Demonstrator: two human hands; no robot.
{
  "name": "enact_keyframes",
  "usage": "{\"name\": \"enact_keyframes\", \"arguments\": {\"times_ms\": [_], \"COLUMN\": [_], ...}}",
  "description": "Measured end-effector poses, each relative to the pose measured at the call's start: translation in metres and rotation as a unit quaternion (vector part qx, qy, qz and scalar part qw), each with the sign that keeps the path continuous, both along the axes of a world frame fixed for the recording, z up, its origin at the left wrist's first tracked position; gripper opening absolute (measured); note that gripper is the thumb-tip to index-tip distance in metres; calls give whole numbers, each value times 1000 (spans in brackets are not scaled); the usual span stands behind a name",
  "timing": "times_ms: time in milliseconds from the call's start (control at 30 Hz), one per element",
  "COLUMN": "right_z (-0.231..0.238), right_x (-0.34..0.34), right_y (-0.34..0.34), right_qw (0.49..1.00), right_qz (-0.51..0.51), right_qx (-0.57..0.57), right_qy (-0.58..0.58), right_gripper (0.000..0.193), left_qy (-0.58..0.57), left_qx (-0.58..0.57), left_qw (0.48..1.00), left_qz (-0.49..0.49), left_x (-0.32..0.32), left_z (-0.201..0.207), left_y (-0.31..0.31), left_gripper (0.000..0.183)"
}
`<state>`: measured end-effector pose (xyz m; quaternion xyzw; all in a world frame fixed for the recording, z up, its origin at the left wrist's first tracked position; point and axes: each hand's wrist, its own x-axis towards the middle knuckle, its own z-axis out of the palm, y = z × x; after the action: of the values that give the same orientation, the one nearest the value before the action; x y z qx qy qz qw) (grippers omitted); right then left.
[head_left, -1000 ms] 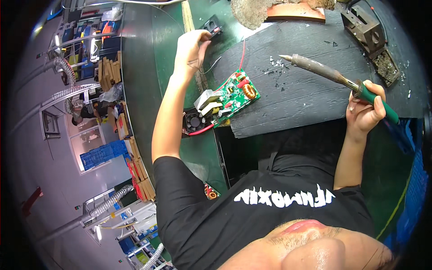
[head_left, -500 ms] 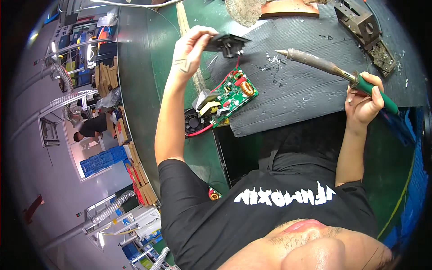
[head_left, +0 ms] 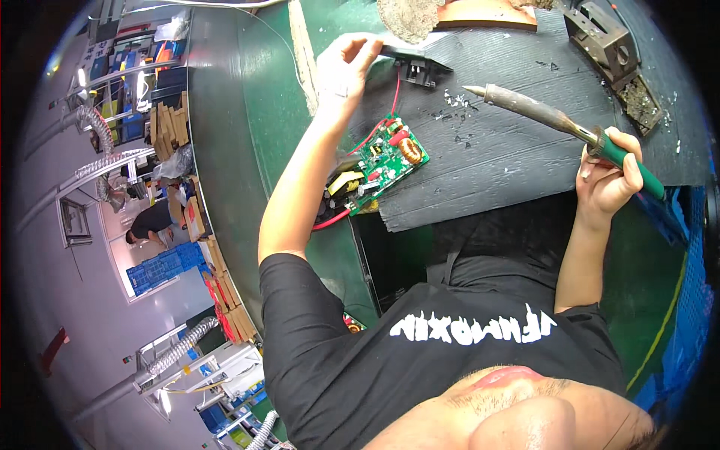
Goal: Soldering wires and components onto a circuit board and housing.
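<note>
My left hand (head_left: pixel 349 71) pinches the edge of a black plastic panel (head_left: pixel 420 66) with a socket-like part on its underside, held above the mat. A red wire (head_left: pixel 396 94) runs from near the panel down to a green circuit board (head_left: pixel 394 161), which carries a copper-wound coil and yellow parts. The board lies at the mat's left edge, and my left forearm covers part of the black fan beside it. My right hand (head_left: pixel 611 180) is closed around the green handle of a soldering iron (head_left: pixel 547 116). Its tip points left, apart from the panel and the board.
Solder scraps (head_left: pixel 459 100) litter the black mat (head_left: pixel 480 157). A metal soldering-iron stand (head_left: pixel 600 37) with a crusted tray is at the far right, a grey crusty lump (head_left: pixel 409 16) at the far edge. Another person (head_left: pixel 154 217) bends over boxes well off to the left.
My left hand has moved away from me and to the right with the black panel, which has tilted. The soldering iron has barely shifted. The circuit board stays put.
</note>
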<state>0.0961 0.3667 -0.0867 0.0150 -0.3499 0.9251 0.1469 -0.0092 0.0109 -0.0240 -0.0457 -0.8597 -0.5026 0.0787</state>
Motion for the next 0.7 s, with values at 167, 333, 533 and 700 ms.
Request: {"name": "enact_keyframes", "arguments": {"times_ms": [167,333,533,700], "right_z": [-6,-11,-8,-7], "right_x": [-1,-1,-3,1], "right_y": [6,7,3,10], "right_qw": [1000,1000,1000,1000], "right_qz": [12,11,14,9], "right_qx": [-6,-26,-12,-4], "right_qy": [7,13,14,14], "right_gripper": [40,41,41,41], "left_qy": [-49,-15,-82,-198], "left_qx": [-69,-178,-77,-136], "left_qw": [994,981,981,959], "left_qz": [-64,-69,-156,-152], "left_x": [-1,-7,-19,-21], "left_z": [4,5,9,19], "left_y": [-5,-6,-13,-4], "left_gripper": [30,30,26,28]}}
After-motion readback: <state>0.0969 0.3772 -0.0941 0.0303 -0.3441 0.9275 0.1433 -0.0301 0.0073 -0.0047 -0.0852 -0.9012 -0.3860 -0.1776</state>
